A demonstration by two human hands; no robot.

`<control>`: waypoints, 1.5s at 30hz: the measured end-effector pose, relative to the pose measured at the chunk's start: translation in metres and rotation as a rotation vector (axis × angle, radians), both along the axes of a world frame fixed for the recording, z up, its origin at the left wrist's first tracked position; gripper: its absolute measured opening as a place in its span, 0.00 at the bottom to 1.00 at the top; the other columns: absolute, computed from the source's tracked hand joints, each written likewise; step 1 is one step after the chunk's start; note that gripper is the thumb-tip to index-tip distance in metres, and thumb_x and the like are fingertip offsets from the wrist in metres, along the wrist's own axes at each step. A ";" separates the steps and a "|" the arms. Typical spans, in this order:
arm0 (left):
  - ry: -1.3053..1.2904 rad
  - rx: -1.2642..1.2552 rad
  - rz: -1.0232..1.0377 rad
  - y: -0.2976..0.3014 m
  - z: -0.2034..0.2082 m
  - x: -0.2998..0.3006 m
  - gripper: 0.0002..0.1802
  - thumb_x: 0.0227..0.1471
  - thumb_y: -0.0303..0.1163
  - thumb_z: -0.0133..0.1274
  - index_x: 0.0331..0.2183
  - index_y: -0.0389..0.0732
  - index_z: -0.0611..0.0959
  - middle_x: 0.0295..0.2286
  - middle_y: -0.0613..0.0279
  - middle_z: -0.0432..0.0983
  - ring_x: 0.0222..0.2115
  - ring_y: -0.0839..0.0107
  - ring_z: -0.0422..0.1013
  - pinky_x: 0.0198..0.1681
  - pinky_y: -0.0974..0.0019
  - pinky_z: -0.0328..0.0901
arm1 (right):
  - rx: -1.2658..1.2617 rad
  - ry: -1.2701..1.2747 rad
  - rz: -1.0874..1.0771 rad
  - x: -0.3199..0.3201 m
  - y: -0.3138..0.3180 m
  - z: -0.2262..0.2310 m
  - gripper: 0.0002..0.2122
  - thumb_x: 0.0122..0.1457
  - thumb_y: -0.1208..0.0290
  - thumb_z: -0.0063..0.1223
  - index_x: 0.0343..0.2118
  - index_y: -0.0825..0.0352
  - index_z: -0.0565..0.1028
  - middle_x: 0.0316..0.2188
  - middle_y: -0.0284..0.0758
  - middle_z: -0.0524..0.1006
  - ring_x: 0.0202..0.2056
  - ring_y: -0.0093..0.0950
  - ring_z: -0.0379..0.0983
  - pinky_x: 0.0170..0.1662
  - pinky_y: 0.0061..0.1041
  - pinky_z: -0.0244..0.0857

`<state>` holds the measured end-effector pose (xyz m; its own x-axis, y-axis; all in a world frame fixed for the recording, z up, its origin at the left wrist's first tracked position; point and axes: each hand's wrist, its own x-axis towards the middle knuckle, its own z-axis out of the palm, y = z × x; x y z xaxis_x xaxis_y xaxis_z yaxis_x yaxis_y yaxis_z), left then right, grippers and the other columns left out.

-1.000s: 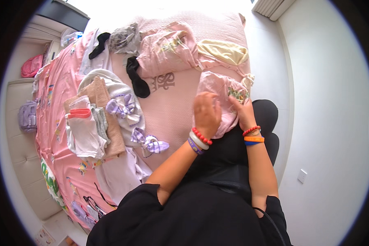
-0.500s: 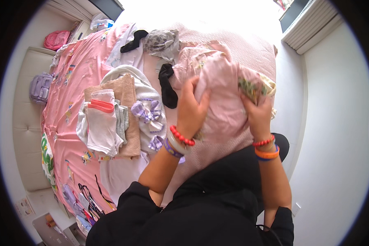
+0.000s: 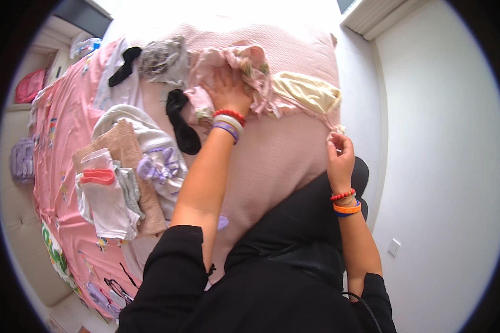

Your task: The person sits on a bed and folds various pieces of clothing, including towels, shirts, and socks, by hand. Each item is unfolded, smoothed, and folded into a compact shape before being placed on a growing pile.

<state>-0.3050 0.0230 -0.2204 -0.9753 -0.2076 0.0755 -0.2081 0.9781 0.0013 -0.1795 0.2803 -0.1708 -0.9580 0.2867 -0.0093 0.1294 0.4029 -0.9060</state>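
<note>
A crumpled pink garment [image 3: 203,66] with a floral patch lies on the bed beyond my knees. My left hand [image 3: 228,89] presses down on it with the fingers spread. A cream-coloured piece of cloth [image 3: 311,91] joins its right side and reaches toward the bed's right edge. At the near corner my right hand [image 3: 340,152] pinches a thin gathered end of the pink garment. Left of the garment lies a black sock [image 3: 182,125], close to my left wrist but apart from it.
A grey and white bundle of cloth [image 3: 164,61] and another black sock [image 3: 125,65] lie farther left. Nearer are a stack of folded clothes [image 3: 108,194], a tan towel [image 3: 150,211] and a purple-and-white bow item [image 3: 161,166]. A white wall [image 3: 439,139] stands on the right.
The pink garment went from being held up between both hands to lying on the bed. My left hand flattened onto it; my right hand moved nearer me, pinching its end. The view shifted right.
</note>
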 end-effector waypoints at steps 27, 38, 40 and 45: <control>-0.093 1.029 -0.912 0.072 0.112 0.120 0.08 0.45 0.28 0.61 0.30 0.38 0.79 0.23 0.62 0.72 0.26 0.72 0.70 0.28 0.69 0.63 | -1.210 0.016 0.111 0.084 0.069 0.085 0.07 0.60 0.72 0.41 0.38 0.67 0.67 0.27 0.32 0.72 0.22 0.17 0.65 0.21 0.17 0.60; -0.321 1.284 -0.659 0.062 0.141 0.136 0.11 0.54 0.34 0.55 0.34 0.35 0.80 0.24 0.73 0.70 0.25 0.86 0.62 0.28 0.79 0.59 | -1.009 -0.481 0.447 0.070 0.024 0.074 0.24 0.62 0.55 0.47 0.52 0.70 0.66 0.48 0.37 0.71 0.48 0.22 0.67 0.52 0.23 0.62; -0.286 1.402 -0.532 0.049 0.135 0.151 0.11 0.55 0.34 0.55 0.35 0.34 0.80 0.28 0.70 0.74 0.28 0.85 0.67 0.31 0.78 0.63 | -0.966 -0.430 0.428 0.070 0.023 0.085 0.19 0.62 0.60 0.50 0.47 0.72 0.70 0.40 0.37 0.75 0.41 0.21 0.71 0.47 0.22 0.66; -0.124 1.158 -0.390 -0.001 0.106 0.198 0.11 0.54 0.33 0.55 0.36 0.35 0.79 0.28 0.65 0.76 0.29 0.81 0.70 0.32 0.75 0.65 | -1.197 0.097 0.500 0.077 0.093 0.123 0.22 0.67 0.57 0.32 0.57 0.69 0.61 0.52 0.41 0.68 0.53 0.32 0.67 0.56 0.35 0.62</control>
